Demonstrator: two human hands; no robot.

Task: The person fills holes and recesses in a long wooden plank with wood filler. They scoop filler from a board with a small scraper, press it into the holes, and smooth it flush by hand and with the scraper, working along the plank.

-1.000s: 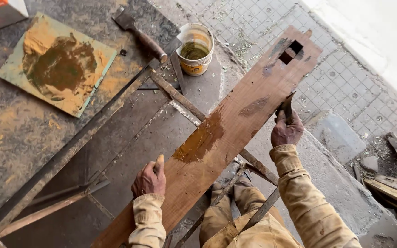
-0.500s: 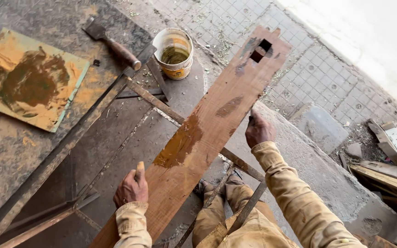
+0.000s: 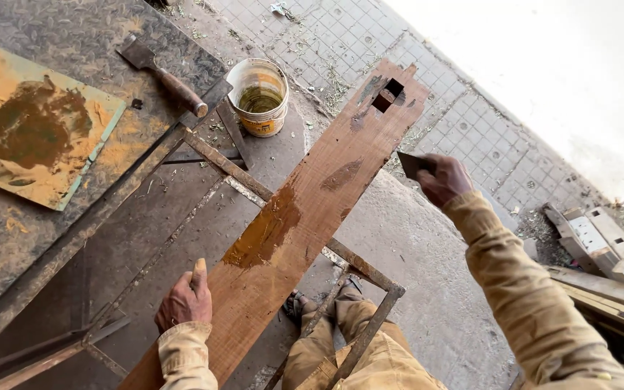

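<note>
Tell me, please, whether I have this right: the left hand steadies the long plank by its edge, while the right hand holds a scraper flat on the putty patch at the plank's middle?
Not quite. In the head view the right hand holds the scraper off the plank's right edge, clear of the putty patch. The left hand does steady the plank's edge.

Near end of the plank [image 3: 305, 217] off the bottom edge; scraper [image 3: 413, 165] handle inside right-hand fingers [image 3: 438, 189].

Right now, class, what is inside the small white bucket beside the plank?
The white bucket holds a murky olive-brown liquid, and ochre smears coat its inner wall. What lies below the liquid's surface is hidden. Neither the left hand nor the right hand touches it.
</note>
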